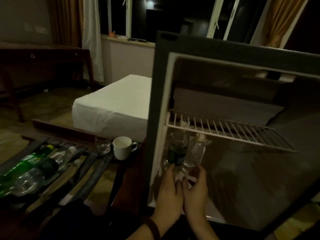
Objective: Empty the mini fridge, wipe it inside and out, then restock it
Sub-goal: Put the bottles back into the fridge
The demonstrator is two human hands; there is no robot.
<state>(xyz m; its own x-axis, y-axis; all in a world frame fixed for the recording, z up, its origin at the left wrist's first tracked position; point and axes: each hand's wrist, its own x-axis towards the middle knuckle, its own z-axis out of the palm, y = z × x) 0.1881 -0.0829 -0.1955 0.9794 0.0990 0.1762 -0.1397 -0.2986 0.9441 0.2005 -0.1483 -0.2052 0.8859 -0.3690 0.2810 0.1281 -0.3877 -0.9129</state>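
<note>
The open mini fridge [155, 104] fills the right half of the view, with a white wire shelf [228, 132] across its middle. Under the shelf, at the fridge's front left, stand two clear plastic bottles: one with a dark label [178, 149] and a smaller plain one [195, 153] to its right. My left hand [168, 193] grips the base of the dark-label bottle. My right hand [195, 189] grips the base of the smaller bottle. The bottoms of both bottles are hidden by my fingers.
On a slatted wooden rack [83, 170] at lower left lie a green bottle [22, 165] and clear bottles [39, 174]. A glass [102, 144] and a white mug [123, 147] stand beside the fridge. A white bed [112, 104] and a dark desk [43, 56] lie beyond.
</note>
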